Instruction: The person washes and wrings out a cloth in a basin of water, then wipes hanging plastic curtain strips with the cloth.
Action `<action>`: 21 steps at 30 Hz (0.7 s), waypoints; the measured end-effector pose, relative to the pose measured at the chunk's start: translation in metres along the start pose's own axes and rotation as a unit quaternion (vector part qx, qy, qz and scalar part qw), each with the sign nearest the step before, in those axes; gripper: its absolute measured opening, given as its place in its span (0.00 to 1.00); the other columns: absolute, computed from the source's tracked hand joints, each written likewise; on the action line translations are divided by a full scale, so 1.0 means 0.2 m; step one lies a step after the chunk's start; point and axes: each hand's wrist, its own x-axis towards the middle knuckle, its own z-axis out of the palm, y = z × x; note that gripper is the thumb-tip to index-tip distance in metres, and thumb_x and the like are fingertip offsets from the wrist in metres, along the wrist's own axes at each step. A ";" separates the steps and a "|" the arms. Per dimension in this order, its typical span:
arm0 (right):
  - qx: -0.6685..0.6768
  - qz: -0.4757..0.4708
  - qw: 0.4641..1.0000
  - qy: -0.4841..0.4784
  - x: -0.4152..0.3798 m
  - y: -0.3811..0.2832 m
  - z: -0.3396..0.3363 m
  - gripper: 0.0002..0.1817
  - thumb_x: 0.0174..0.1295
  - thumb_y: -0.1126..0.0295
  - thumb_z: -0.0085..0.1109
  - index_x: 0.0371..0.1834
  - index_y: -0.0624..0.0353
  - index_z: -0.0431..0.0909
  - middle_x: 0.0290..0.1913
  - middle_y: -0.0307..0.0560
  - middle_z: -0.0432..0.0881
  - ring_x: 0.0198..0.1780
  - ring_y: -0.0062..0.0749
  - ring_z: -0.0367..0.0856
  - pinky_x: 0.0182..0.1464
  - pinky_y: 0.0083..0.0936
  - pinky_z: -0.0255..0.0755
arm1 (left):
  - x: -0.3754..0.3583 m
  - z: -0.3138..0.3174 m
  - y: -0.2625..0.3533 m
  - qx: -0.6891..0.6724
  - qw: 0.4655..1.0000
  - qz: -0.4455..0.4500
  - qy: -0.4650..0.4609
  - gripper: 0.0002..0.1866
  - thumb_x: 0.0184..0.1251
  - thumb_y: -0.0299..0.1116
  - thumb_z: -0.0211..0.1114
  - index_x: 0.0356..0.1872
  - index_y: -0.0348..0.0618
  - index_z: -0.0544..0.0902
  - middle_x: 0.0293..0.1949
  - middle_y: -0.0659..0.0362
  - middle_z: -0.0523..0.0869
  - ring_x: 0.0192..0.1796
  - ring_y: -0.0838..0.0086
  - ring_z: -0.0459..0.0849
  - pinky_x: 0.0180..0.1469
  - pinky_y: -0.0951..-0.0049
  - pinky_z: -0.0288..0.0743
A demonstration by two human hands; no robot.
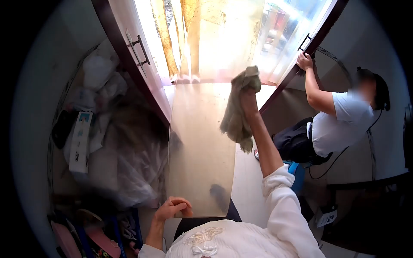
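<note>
A long, clear, yellowish plastic strip (200,155) runs from the bright doorway down to my lap, its lower end above my dark trousers. At its lower left corner, the fingers of my left hand (174,208) curl round the edge. My right hand (248,101) is stretched far forward, shut on a crumpled greenish-grey cloth (234,122) that hangs over the strip's right edge. Folds of the cloth cover most of my right fingers. Dark smudgy shapes show through the strip near its left edge and lower end.
Double door leaves with a left handle (141,50) frame the doorway, where more clear strips (279,38) hang. A person (340,120) at the right holds the right leaf. Plastic-wrapped bags (133,163) and a white box (81,142) sit at the left.
</note>
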 end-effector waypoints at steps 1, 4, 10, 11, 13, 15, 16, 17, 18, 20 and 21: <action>-0.080 0.082 0.993 -0.005 -0.18 -0.11 0.05 0.11 0.58 0.74 0.45 0.40 0.66 0.75 0.40 0.44 0.78 0.45 0.25 0.74 0.47 0.23 0.68 | 0.01 -0.01 0.01 0.004 1.000 0.011 0.027 0.10 0.66 0.28 0.52 0.35 0.35 0.81 0.30 0.55 0.85 0.33 0.75 0.84 0.37 0.78 0.77; 0.005 0.092 0.996 0.000 -0.60 0.00 0.18 0.14 0.54 0.76 0.51 0.45 0.64 0.73 0.41 0.43 0.78 0.45 0.25 0.74 0.48 0.23 0.68 | 0.03 -0.03 0.04 0.028 0.997 0.034 0.063 0.10 0.66 0.29 0.52 0.35 0.35 0.81 0.29 0.55 0.85 0.31 0.76 0.84 0.36 0.79 0.77; -0.004 0.168 0.985 -0.037 -1.27 0.18 0.28 0.12 0.52 0.72 0.55 0.39 0.64 0.76 0.37 0.43 0.80 0.45 0.24 0.76 0.47 0.23 0.70 | -0.03 -0.02 0.01 0.000 0.997 0.058 0.049 0.10 0.66 0.33 0.55 0.33 0.36 0.80 0.26 0.54 0.84 0.27 0.74 0.83 0.34 0.78 0.77; 0.019 0.167 0.985 -0.026 -1.41 0.24 0.32 0.12 0.52 0.72 0.55 0.40 0.64 0.76 0.37 0.42 0.80 0.44 0.24 0.76 0.47 0.23 0.69 | -0.04 -0.03 0.02 0.006 0.998 0.054 0.045 0.10 0.66 0.33 0.55 0.33 0.36 0.80 0.26 0.54 0.84 0.27 0.74 0.83 0.34 0.78 0.77; 0.048 0.168 0.984 -0.019 -1.61 0.28 0.35 0.13 0.52 0.71 0.55 0.40 0.64 0.76 0.36 0.42 0.80 0.43 0.24 0.76 0.47 0.23 0.69 | -0.07 -0.04 0.03 0.003 0.995 0.054 0.078 0.11 0.66 0.34 0.55 0.33 0.36 0.80 0.25 0.55 0.84 0.26 0.76 0.83 0.33 0.80 0.77; 0.088 0.260 0.956 -0.103 -1.78 0.27 0.34 0.16 0.52 0.74 0.53 0.46 0.62 0.74 0.43 0.41 0.77 0.48 0.25 0.73 0.51 0.24 0.67 | -0.11 -0.08 0.04 0.049 0.993 0.060 0.088 0.11 0.67 0.34 0.55 0.34 0.36 0.80 0.26 0.56 0.84 0.27 0.76 0.83 0.33 0.80 0.76; 0.094 0.261 0.955 -0.101 -1.89 0.26 0.35 0.16 0.52 0.74 0.53 0.46 0.62 0.74 0.43 0.41 0.77 0.48 0.25 0.73 0.51 0.24 0.67 | -0.12 -0.11 0.05 0.093 0.989 0.072 0.093 0.11 0.67 0.34 0.54 0.35 0.36 0.79 0.26 0.56 0.84 0.28 0.77 0.82 0.34 0.80 0.76; 0.084 0.260 0.953 -0.132 -2.01 0.24 0.34 0.14 0.52 0.73 0.53 0.44 0.63 0.75 0.41 0.41 0.78 0.44 0.25 0.73 0.50 0.24 0.67 | -0.12 -0.11 0.06 0.132 0.983 0.086 0.095 0.11 0.68 0.34 0.54 0.35 0.36 0.79 0.27 0.56 0.84 0.28 0.77 0.82 0.33 0.79 0.76; 0.070 0.259 0.949 -0.165 -2.05 0.22 0.33 0.13 0.52 0.73 0.53 0.41 0.63 0.75 0.39 0.40 0.78 0.41 0.25 0.74 0.49 0.24 0.68 | -0.13 -0.10 0.08 0.135 0.982 0.089 0.095 0.11 0.68 0.34 0.54 0.35 0.36 0.79 0.27 0.56 0.84 0.28 0.77 0.82 0.33 0.79 0.76; 0.003 0.232 0.951 -0.202 -2.02 0.20 0.30 0.13 0.52 0.74 0.53 0.41 0.62 0.75 0.40 0.40 0.78 0.42 0.24 0.74 0.50 0.23 0.67 | -0.13 -0.08 0.12 0.137 0.983 0.092 0.082 0.11 0.66 0.34 0.55 0.33 0.36 0.80 0.26 0.56 0.84 0.27 0.80 0.81 0.32 0.82 0.76; -0.063 0.209 0.946 -0.238 -2.00 0.20 0.27 0.13 0.52 0.74 0.54 0.41 0.61 0.75 0.40 0.39 0.78 0.43 0.24 0.74 0.51 0.23 0.67 | -0.13 -0.07 0.14 0.135 0.982 0.097 0.084 0.11 0.66 0.34 0.55 0.33 0.36 0.80 0.26 0.56 0.84 0.27 0.80 0.81 0.32 0.82 0.76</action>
